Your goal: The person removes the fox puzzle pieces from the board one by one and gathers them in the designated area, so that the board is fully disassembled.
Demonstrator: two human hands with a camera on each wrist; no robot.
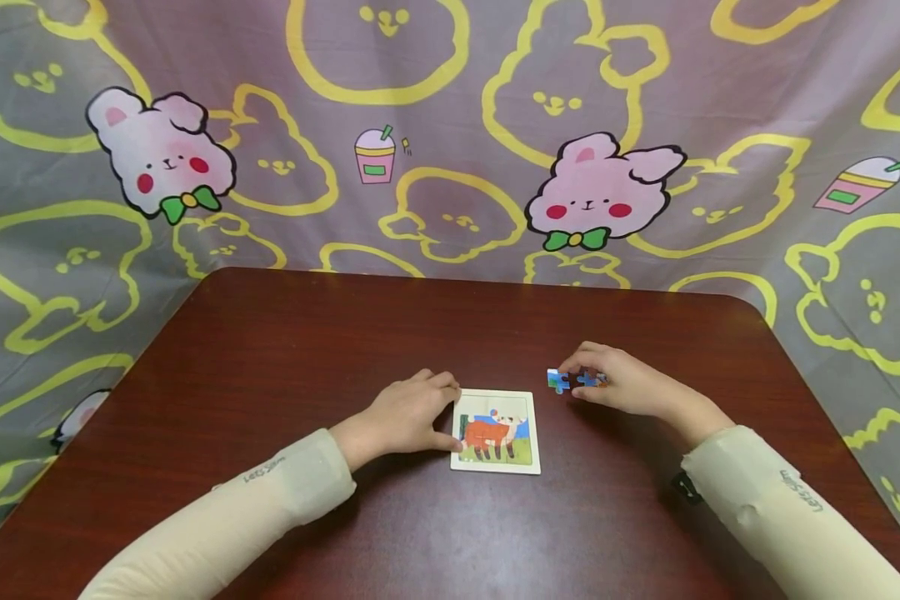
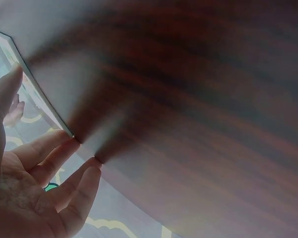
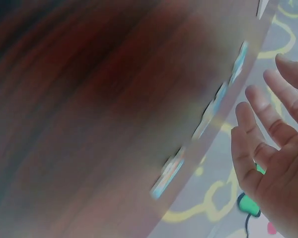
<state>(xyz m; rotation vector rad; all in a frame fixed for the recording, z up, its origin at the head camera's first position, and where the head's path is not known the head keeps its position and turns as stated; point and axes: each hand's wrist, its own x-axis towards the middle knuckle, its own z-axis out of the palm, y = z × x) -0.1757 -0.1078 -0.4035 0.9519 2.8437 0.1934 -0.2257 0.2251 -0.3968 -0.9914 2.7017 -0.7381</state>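
Note:
A small square jigsaw puzzle board [image 1: 495, 469] with a pale frame and a red-brown animal picture lies flat on the table. My left hand [image 1: 405, 414] rests at its left side, thumb at the near part of the edge and fingers at the far corner. In the left wrist view, thumb and fingertips touch the thin board edge [image 2: 38, 91]. My right hand [image 1: 622, 381] hovers with parted fingers over loose puzzle pieces, partly hiding them. One blue-green piece [image 1: 557, 381] shows left of its fingertips. The right wrist view shows several pieces [image 3: 210, 111] on the table, apart from the fingers.
The dark reddish-brown table [image 1: 307, 333] has rounded far corners. A grey-pink curtain [image 1: 450, 125] with cartoon rabbits and yellow outlines hangs behind and along both sides. Pale sleeves [image 1: 765, 483] cover both forearms.

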